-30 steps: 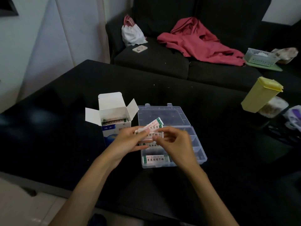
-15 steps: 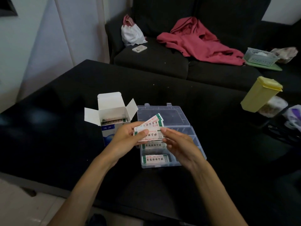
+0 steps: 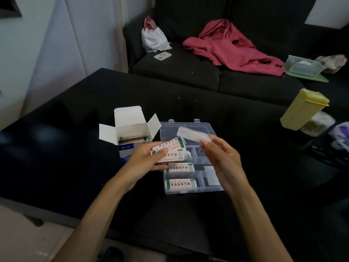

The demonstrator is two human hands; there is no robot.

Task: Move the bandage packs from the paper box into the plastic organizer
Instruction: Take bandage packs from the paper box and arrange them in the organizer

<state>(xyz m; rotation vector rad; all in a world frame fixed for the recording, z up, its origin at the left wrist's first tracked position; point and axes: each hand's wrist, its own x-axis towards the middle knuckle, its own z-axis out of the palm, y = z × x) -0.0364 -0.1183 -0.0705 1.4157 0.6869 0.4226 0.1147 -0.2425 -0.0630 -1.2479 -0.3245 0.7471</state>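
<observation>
The open white-and-blue paper box (image 3: 130, 137) stands on the black table, with more bandage packs (image 3: 132, 138) showing inside it. Right beside it lies the clear plastic organizer (image 3: 188, 190), lid open; two packs (image 3: 180, 183) lie in its left compartments. My left hand (image 3: 145, 159) holds a small fan of bandage packs (image 3: 171, 151) above the organizer's left edge. My right hand (image 3: 221, 157) pinches a single blurred pack (image 3: 192, 135) by one end, raised over the organizer's lid.
A yellow lidded container (image 3: 304, 108) stands at the table's right, with a jar and bags (image 3: 319, 121) behind it. A dark sofa beyond holds a red garment (image 3: 232, 48), a white bag (image 3: 154, 38), a phone (image 3: 162, 55) and a mesh basket (image 3: 302, 65).
My right hand drew one pack out of the fan in my left hand and lifted it up and to the right. The left hand stayed almost still.
</observation>
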